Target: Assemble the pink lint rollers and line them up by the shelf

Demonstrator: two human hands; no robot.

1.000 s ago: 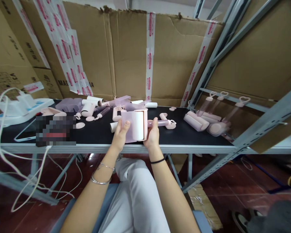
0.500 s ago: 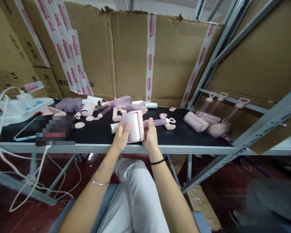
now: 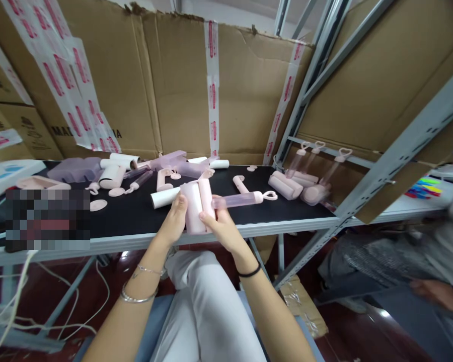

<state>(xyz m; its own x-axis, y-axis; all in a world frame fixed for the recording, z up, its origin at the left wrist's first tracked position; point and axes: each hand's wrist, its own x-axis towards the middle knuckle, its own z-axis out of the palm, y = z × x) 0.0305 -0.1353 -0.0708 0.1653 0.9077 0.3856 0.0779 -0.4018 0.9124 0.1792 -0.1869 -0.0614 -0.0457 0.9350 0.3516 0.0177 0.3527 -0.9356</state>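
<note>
A pink lint roller (image 3: 195, 207) with a white roll inside its cover is held over the table's front edge. My left hand (image 3: 175, 221) is closed around the cover's left side. My right hand (image 3: 223, 226) grips its right side, thumb on the front by the cover's edge. The translucent handle (image 3: 237, 200) sticks out to the right past my right fingers and ends in a heart-shaped loop. Just behind my left hand lies a white paper roll (image 3: 165, 197). A pink curved bracket (image 3: 240, 184) lies beyond the handle.
Finished-looking lint rollers (image 3: 286, 184) stand at the right by the metal shelf post (image 3: 347, 201). Purple covers (image 3: 75, 170), white rolls and pink discs (image 3: 98, 205) lie at the left and back. Cardboard (image 3: 181, 90) walls the rear. Another person's hand (image 3: 438, 295) shows at right.
My view has turned right. My right hand has shifted from the handle's base onto the cover, its thumb now on the front. The lint roller has tilted, and another person has come into view at right.
</note>
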